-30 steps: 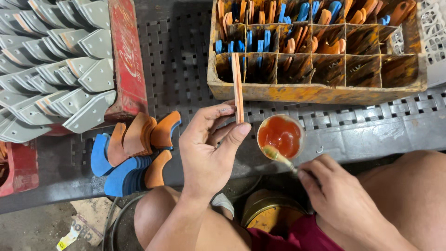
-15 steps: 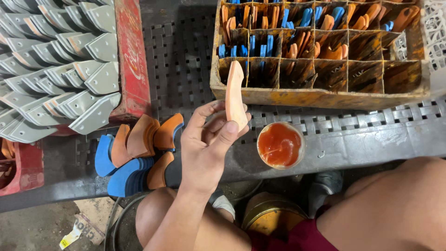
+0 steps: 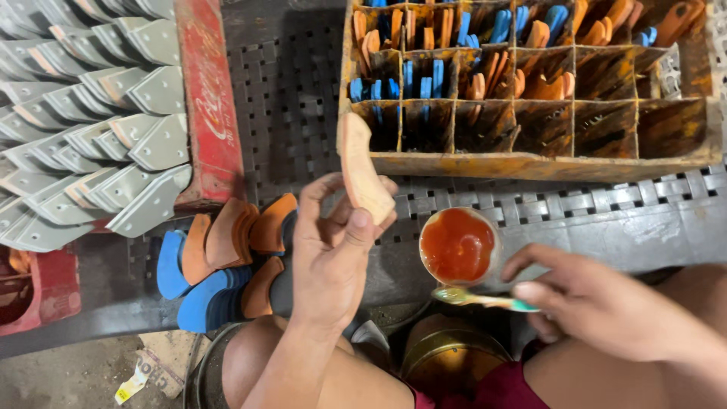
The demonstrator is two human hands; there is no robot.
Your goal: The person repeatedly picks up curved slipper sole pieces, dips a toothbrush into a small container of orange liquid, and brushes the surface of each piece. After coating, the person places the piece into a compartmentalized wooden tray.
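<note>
Back in view, the right hand (image 3: 598,307) pinches a brush (image 3: 485,298), bristles just below the paint cup (image 3: 459,245). Left hand (image 3: 333,250) grips the tan curved piece (image 3: 362,176), long axis upright, left of the cup.

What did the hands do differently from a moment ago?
The right hand went out of view, then came back, its brush now lying just below the cup of orange paste rather than dipped in it. The left hand turned its orange curved piece from edge-on to broad face showing. The divided crate, the grey metal pieces and the pile of blue and orange pieces stayed put.
</note>
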